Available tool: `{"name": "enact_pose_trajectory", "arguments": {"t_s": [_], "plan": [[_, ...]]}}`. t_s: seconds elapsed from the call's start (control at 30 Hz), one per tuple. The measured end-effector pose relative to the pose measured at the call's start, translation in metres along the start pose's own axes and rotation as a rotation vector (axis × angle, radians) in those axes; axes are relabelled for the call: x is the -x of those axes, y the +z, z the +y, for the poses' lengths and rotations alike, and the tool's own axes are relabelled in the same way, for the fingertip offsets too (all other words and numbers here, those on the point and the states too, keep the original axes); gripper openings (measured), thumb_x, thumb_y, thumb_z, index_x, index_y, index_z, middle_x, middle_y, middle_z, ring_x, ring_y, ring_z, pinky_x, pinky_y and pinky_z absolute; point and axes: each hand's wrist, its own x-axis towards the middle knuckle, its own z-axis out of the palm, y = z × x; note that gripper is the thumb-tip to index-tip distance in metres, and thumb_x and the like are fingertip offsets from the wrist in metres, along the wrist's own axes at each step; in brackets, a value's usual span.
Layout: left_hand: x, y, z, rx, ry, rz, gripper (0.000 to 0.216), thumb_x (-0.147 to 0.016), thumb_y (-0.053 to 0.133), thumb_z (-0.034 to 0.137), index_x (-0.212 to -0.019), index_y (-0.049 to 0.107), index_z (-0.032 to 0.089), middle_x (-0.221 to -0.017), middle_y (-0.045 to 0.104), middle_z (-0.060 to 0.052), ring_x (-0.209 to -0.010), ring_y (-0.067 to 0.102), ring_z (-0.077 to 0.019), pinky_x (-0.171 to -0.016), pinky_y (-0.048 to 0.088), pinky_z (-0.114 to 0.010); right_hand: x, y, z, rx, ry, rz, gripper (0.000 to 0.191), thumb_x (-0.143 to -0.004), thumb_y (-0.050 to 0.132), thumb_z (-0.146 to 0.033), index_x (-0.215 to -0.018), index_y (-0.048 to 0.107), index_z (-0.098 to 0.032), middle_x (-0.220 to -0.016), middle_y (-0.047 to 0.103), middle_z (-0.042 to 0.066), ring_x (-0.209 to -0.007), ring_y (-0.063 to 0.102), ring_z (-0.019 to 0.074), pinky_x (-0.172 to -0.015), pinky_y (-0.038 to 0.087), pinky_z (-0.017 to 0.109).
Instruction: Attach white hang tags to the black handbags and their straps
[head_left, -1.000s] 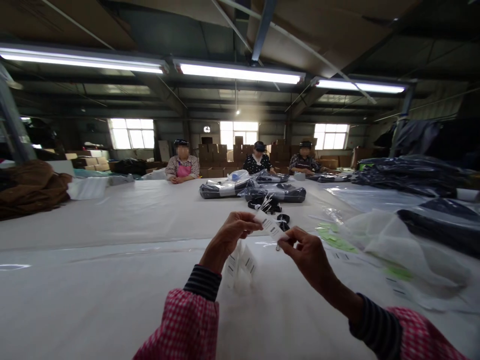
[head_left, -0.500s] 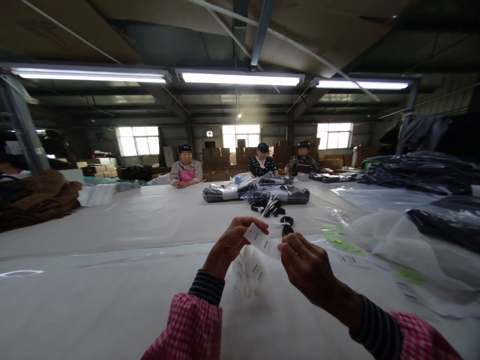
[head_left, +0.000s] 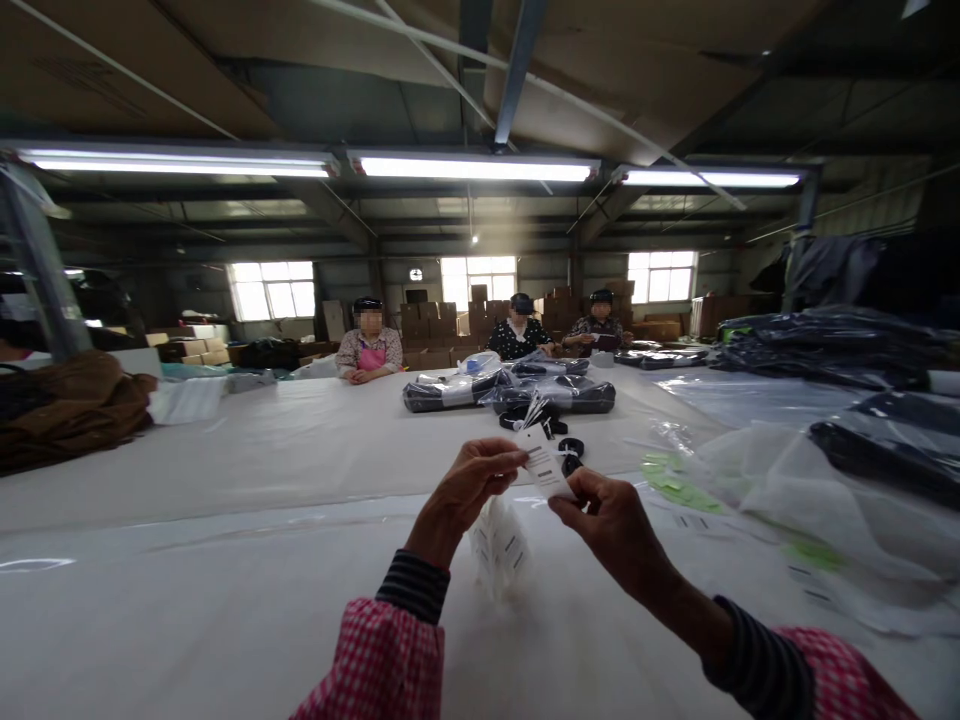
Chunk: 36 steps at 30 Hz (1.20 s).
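Between my hands a white printed hang tag is held tilted above the table. My left hand pinches its upper left edge, and my right hand grips the lower right corner between thumb and finger. Thin white strings stick up just beyond the tag. Below my hands lies a bundle of similar white tags, slightly blurred. Black coiled straps rest on the table right behind the tag.
Bagged dark garments lie across the white table. To the right are green stickers, clear plastic sheets and a stack of bagged clothes. A brown garment sits at the left. Three people sit across the table.
The tag has turned to a steeper tilt and shows more of its printed side. My right thumb and finger have shifted on its lower corner; the view has moved slightly.
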Motion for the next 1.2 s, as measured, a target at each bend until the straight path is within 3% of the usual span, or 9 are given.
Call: {"name": "enact_pose_trajectory", "arguments": {"t_s": [0.1, 0.23, 0.4, 0.57, 1.2], "plan": [[-0.002, 0.0, 0.0, -0.038, 0.014, 0.064, 0.029, -0.061, 0.089, 0.034, -0.071, 0.073, 0.012, -0.066, 0.062, -0.003, -0.053, 0.038, -0.0054, -0.051, 0.016, -0.024, -0.001, -0.009, 0.001, -0.01, -0.028, 0.02, 0.022, -0.082, 0.07, -0.037, -0.067, 0.066, -0.021, -0.066, 0.064, 0.002, -0.06, 0.051, 0.0175, -0.059, 0.037, 0.031], [-0.004, 0.004, 0.002, -0.14, 0.054, 0.154, 0.025, -0.061, 0.086, 0.032, -0.07, 0.074, 0.013, -0.065, 0.063, -0.003, -0.053, 0.036, -0.0058, -0.051, 0.017, -0.025, 0.004, -0.023, 0.001, 0.007, -0.051, 0.074, 0.038, -0.088, 0.065, -0.049, -0.062, 0.063, -0.021, -0.061, 0.059, 0.002, -0.056, 0.048, 0.0159, -0.056, 0.035, 0.03], [-0.004, 0.013, 0.002, -0.375, 0.136, 0.211, 0.019, -0.062, 0.081, 0.032, -0.069, 0.076, 0.014, -0.06, 0.061, -0.001, -0.056, 0.041, -0.0092, -0.055, 0.029, -0.025, 0.016, -0.02, -0.012, -0.187, 0.134, -0.149, 0.041, -0.084, 0.068, -0.056, -0.067, 0.068, -0.019, -0.057, 0.058, 0.002, -0.047, 0.041, 0.012, -0.048, 0.03, 0.028], [-0.004, 0.016, 0.002, -0.509, 0.178, 0.201, 0.021, -0.064, 0.079, 0.035, -0.071, 0.078, 0.015, -0.062, 0.063, -0.002, -0.059, 0.045, -0.0122, -0.059, 0.034, -0.027, 0.016, -0.013, -0.023, -0.41, 0.29, -0.198, 0.041, -0.078, 0.073, -0.054, -0.064, 0.069, -0.016, -0.056, 0.059, 0.003, -0.047, 0.042, 0.0104, -0.047, 0.028, 0.027], [-0.005, 0.017, 0.001, -0.587, 0.209, 0.178, 0.016, -0.066, 0.075, 0.032, -0.07, 0.077, 0.016, -0.053, 0.05, 0.003, -0.055, 0.037, -0.011, -0.057, 0.03, -0.027, 0.011, -0.013, -0.022, -0.558, 0.377, -0.197, 0.037, -0.077, 0.077, -0.047, -0.062, 0.069, -0.014, -0.056, 0.058, 0.002, -0.048, 0.04, 0.0078, -0.047, 0.026, 0.024]]}}
